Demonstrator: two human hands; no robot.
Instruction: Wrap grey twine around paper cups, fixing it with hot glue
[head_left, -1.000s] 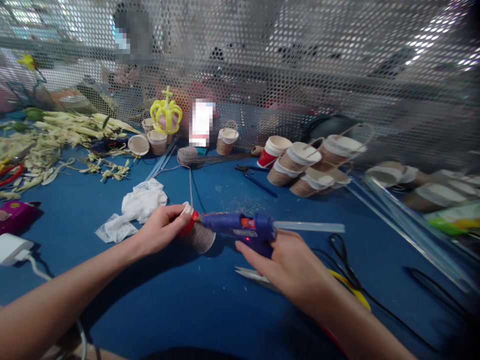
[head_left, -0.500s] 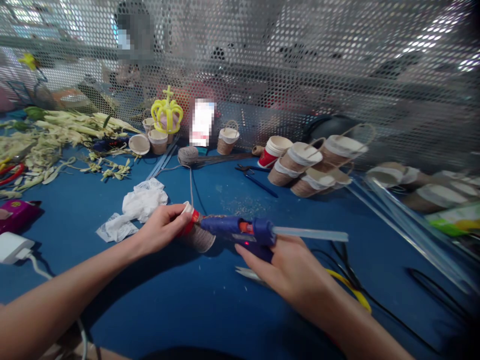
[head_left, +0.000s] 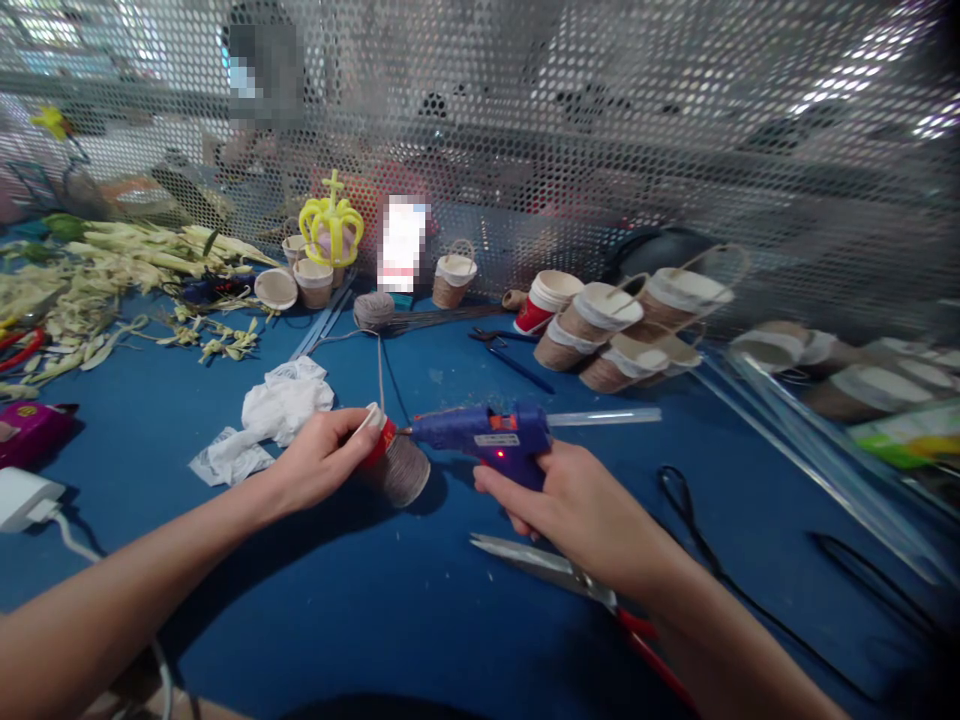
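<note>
My left hand (head_left: 324,452) pinches the rim of a paper cup (head_left: 407,468) that lies tilted on its side. Grey twine is wound round the cup's lower part, and its red wall shows near the rim. From the cup a strand runs up to a ball of twine (head_left: 373,311). Wrapped round the grip of a blue hot glue gun (head_left: 480,432), my right hand (head_left: 581,500) points its nozzle at the red band, at or very near the surface. A clear glue stick (head_left: 607,416) protrudes from the gun's back, and a red light glows on its side.
Scissors (head_left: 536,560) lie under my right forearm. Crumpled white cloth (head_left: 289,400) is beside my left hand. Behind are pliers (head_left: 517,362), several twine-wrapped cups (head_left: 606,310) and a perforated metal screen (head_left: 510,130). Glue sticks (head_left: 817,450) and a black cord (head_left: 697,540) lie right.
The glue gun has risen slightly and its back end has tipped up, with my right hand moving along. More of the wound twine and the scissors shows. My left hand stays on the cup.
</note>
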